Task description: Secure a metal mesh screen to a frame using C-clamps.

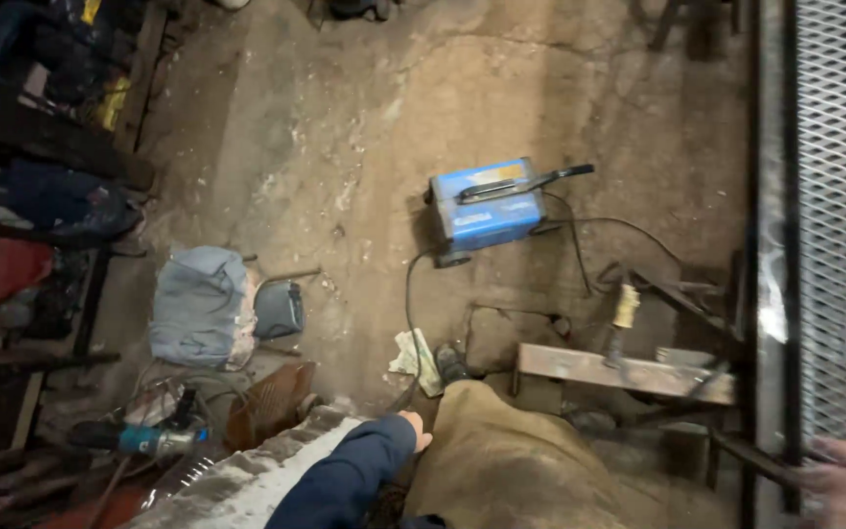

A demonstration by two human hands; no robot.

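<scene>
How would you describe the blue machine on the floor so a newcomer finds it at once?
Start at the tall metal mesh panel along the right edge and look left across the bare concrete floor. Near the middle of the floor sits the blue box-shaped machine, with a dark handle on top and cables trailing from it. It is the only bright blue box there; the grey cloth bundle farther left is soft and pale.

A rough metalworking workshop: a blue welding machine (487,209) sits on the dirty concrete floor (345,147), cables trailing, beside a steel frame with mesh (839,196) and an angle grinder (144,438).
</scene>
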